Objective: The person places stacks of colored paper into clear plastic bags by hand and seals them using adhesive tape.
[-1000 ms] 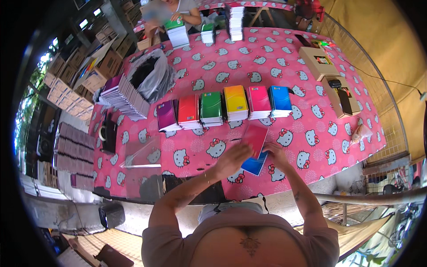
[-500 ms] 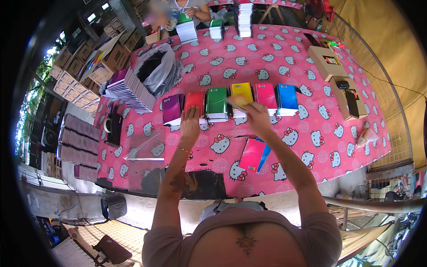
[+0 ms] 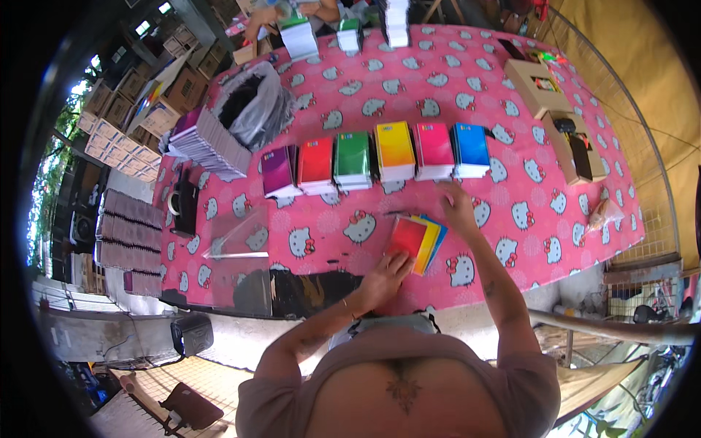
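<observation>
Several short piles of spiral notebooks stand in a row: purple [image 3: 279, 169], red [image 3: 315, 160], green [image 3: 353, 155], yellow [image 3: 395, 146], pink [image 3: 435, 147] and blue [image 3: 471, 146]. Nearer me lies a small fanned set, with a red notebook [image 3: 407, 232] on top and a yellow notebook [image 3: 426, 252] and a blue notebook [image 3: 440, 241] showing under it. My left hand [image 3: 394, 274] grips the red notebook's near edge, fingers over the cover. Just right of the set, my right hand [image 3: 458, 206] is raised with nothing visible in it, fingers apart, below the pink and blue piles.
A pink patterned cloth [image 3: 343, 95] covers the table. A tall notebook stack [image 3: 212, 146], plastic bag [image 3: 266, 102] and tape dispenser [image 3: 188, 204] sit left, cardboard boxes [image 3: 573, 150] right. Clear plastic sheet [image 3: 237, 248] lies front left. Across the table, a co-worker's hands [image 3: 292, 11] are over notebooks.
My left hand has come from the red pile to the near set, bringing a red notebook onto it. A yellow notebook now lies in the set; my right hand has drawn back, empty.
</observation>
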The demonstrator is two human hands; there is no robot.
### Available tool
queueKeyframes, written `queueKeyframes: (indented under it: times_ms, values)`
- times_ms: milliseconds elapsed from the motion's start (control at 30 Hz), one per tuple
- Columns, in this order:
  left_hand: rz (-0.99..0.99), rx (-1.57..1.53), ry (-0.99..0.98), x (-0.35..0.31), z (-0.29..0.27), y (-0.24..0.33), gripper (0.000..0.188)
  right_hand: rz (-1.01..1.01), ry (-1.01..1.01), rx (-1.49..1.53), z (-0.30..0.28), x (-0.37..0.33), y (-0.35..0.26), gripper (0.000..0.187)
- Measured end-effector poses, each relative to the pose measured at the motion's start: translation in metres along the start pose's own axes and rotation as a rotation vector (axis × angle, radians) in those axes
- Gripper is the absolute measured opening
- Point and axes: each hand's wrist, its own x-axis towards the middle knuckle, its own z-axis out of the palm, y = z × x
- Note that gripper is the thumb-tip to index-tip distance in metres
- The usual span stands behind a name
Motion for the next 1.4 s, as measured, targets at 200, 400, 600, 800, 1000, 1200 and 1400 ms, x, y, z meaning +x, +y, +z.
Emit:
queueKeyframes:
  times_ms: [200,400,600,800,1000,1200,1400]
  values:
    - [0.046,-0.016,-0.044,0.010,-0.014,-0.002,0.052,-0.179,-0.031,-0.176,0.035,0.047,-0.014,0.033]
    - [-0.275,0.116,0.269,0.098,-0.042,-0.115,0.052,-0.341,-0.091,-0.586,0.061,0.078,-0.006,0.041]
    - [-0.195,0.300,0.204,0.086,-0.068,-0.182,0.039,-0.412,-0.135,-0.501,0.038,0.039,-0.053,0.032]
    - [-0.309,0.061,0.051,0.114,-0.166,-0.079,0.027,-0.279,-0.522,-0.481,0.002,-0.094,-0.060,0.038]
    - [-0.319,-0.047,-0.581,0.135,-0.077,-0.040,0.068,-0.121,0.063,-0.598,0.011,0.010,-0.017,0.050]
    - [-0.302,-0.105,-0.216,0.176,-0.038,-0.055,0.041,-0.189,-0.049,-0.760,-0.014,0.050,0.043,0.064]
    - [0.245,0.242,0.426,0.225,0.009,-0.104,0.033,-0.075,0.085,-0.901,-0.054,0.061,0.045,0.046]
